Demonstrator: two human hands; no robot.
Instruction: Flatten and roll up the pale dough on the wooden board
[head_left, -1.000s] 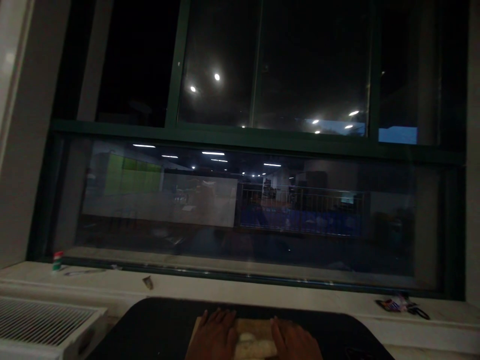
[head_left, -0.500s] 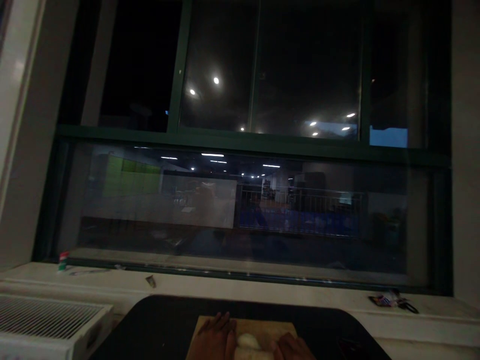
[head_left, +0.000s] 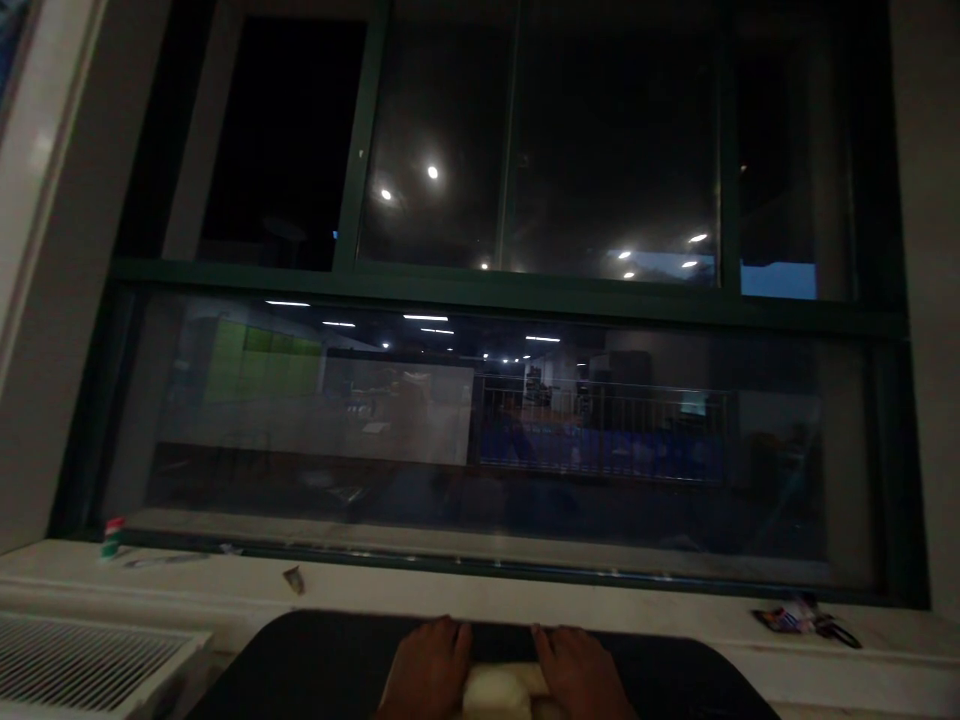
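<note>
Two hands at bottom edge of frame, everything else is bg. Largest first: dark window [head_left: 525, 300] w/ green frame fills most of view, well beyond the fingertips, glass shows reflected room lights. Below it a pale sill [head_left: 525, 590] runs just past the fingertips. Black table [head_left: 300, 660] w/ rounded far edge sits under both hands. White vent grille [head_left: 82, 655] well off to the left of the left fingers.

Dough [head_left: 504, 688]: pale lump, lies between the two hands at the heels of the fingers, touching both, mostly cut off by frame bottom. Board under it not readable here, too dark.

Step, my read: flattening/rolling the lump w/ both palms, mid-stroke, hands at far reach. Next move prob needs even downward pressure and both hands kept level, so the lump doesn't skew or slip out sideways.

Pose: left hand [head_left: 427, 665] palm down, fingers stretched flat and close together, pointing at sill; no closed grip, inner edge pressed against dough. Right hand [head_left: 574, 670] mirrors it, flat, fingers extended, pressing dough from other side, nothing clasped. Wrists out of frame.

Small stuff: red/green/white item [head_left: 112, 537] on sill far left of left fingers; small scrap [head_left: 293, 578] nearer, front-left of them; dark wrapper-like clutter [head_left: 806, 620] on sill right of right fingers, can't ID.
</note>
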